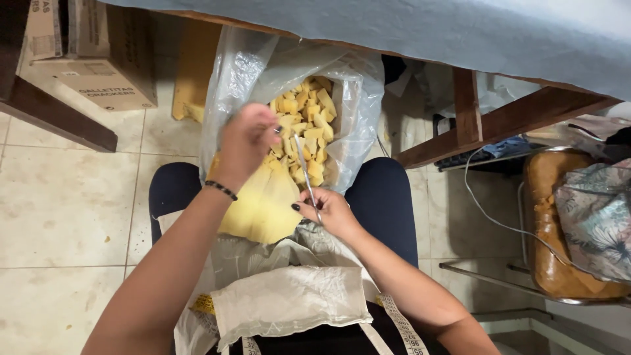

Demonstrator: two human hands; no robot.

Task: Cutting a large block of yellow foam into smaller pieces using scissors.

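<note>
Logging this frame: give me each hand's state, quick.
Left hand: blurred, closed on the yellow foam sheet.
Right hand: closed on the scissors.

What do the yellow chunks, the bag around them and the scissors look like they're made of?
Yellow chunks: likely foam, matte with soft cut edges. Bag: thin clear plastic, glossy and wrinkled. Scissors in the right hand: apparently metal, slim grey shiny blades.

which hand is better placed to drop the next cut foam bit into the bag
Probably the left hand: it is raised over the open plastic bag of yellow foam pieces. The right hand holds the scissors.
</note>
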